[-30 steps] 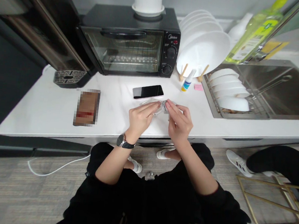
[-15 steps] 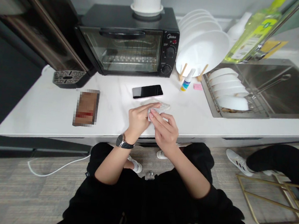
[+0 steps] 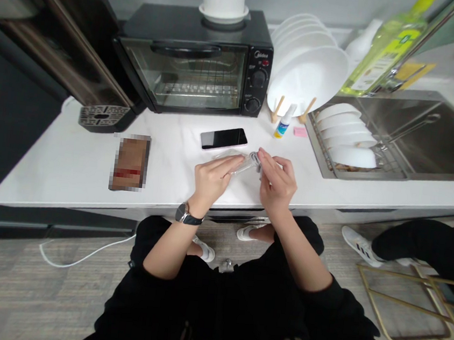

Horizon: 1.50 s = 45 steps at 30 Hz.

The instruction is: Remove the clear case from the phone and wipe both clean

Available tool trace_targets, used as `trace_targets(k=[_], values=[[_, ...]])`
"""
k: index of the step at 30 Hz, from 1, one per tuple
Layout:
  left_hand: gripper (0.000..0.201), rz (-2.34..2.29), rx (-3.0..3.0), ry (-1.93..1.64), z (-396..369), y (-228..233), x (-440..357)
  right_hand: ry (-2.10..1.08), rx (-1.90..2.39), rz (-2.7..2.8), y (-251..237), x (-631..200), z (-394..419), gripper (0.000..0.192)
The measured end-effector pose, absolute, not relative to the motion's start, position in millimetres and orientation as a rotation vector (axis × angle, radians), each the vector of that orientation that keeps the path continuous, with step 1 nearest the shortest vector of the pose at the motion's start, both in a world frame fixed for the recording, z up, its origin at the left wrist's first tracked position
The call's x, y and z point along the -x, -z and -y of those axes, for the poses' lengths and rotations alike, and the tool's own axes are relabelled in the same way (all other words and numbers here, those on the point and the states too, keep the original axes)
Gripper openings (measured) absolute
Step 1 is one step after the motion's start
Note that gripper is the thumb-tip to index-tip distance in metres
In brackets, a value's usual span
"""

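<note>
White tabletop [image 3: 69, 164] runs across a small kitchen, with a black oven [image 3: 194, 58] at the back and a sink [image 3: 429, 137] to the right. Both hands work at the front edge, just below a dark phone [image 3: 224, 138] lying flat. Left hand [image 3: 211, 182] — a watch [image 3: 187, 217] on its wrist — has its grip pinched on one end of a small clear wrapper [image 3: 246, 164], fingers stretched forward and pressed together over it. Right hand [image 3: 277, 183] pinches the other end, thumb and forefinger closed on a crumpled bit of the film near its top. The wrapper hangs between the two hands just above the tabletop (whether it touches the surface cannot be told), and what is inside it is too small to make out.

Behind the phone stands a little spray bottle [image 3: 284, 124] beside a pink pad [image 3: 300, 132], and white plates [image 3: 306, 70] lean upright in a wooden rack. More white dishes [image 3: 350, 137] sit in a wire rack over the sink's left end. A green bottle [image 3: 386, 46] stands at the back right. Left of the hands lies a brown, blurred rectangle [image 3: 130, 162] — well apart from them. Another person's leg and white shoe [image 3: 359, 243] show on the floor at the right.
</note>
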State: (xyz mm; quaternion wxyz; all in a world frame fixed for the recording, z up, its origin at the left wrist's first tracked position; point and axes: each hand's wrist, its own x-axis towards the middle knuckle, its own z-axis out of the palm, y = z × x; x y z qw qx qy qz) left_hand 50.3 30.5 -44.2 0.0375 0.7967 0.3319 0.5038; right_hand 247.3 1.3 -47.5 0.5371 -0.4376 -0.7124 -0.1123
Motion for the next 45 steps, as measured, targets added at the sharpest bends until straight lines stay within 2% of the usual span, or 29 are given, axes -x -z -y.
trace_targets(k=[12, 17, 23, 27, 30, 33, 35, 41, 45], values=[[0.03, -0.976, -2.438, -1.583, -28.6, 40.8, -52.3, 0.251, 0.848, 1.799, 52.1, -201.8, 26.5, 0.072], [0.029, -0.998, -2.5, -1.562, -29.4, 42.0, -50.4, 0.304, 0.895, 1.815, 52.8, -217.8, 18.8, 0.077], [0.022, -1.061, -2.505, -1.58, -32.5, 39.2, -54.8, 0.354, 0.946, 1.75, 49.9, -243.2, 5.6, 0.071], [0.017, -1.116, -2.503, -1.494, -32.1, 30.7, -51.8, 0.139, 0.994, 1.658, 50.5, -247.6, 4.6, 0.046], [0.038, -1.267, -2.304, -1.402, -26.9, 30.9, -40.6, -0.169, 1.17, 1.374, 53.6, -252.5, 1.3, 0.029], [0.015, -1.262, -2.036, -1.268, -17.7, 39.0, -29.5, -0.479, 1.277, 1.25, 58.7, -260.1, -6.9, 0.032], [0.011, -1.262, -1.926, -1.249, -11.3, 44.8, -26.0, -0.549, 1.336, 1.28, 60.5, -265.8, -11.3, 0.033], [0.012, -1.279, -1.969, -1.326, -4.4, 50.6, -28.4, -0.222, 1.279, 1.348, 42.7, -273.3, -0.2, 0.028], [0.012, -1.261, -2.018, -1.363, -6.4, 50.7, -28.3, -0.044, 1.189, 1.609, 33.4, -260.4, 7.5, 0.037]])
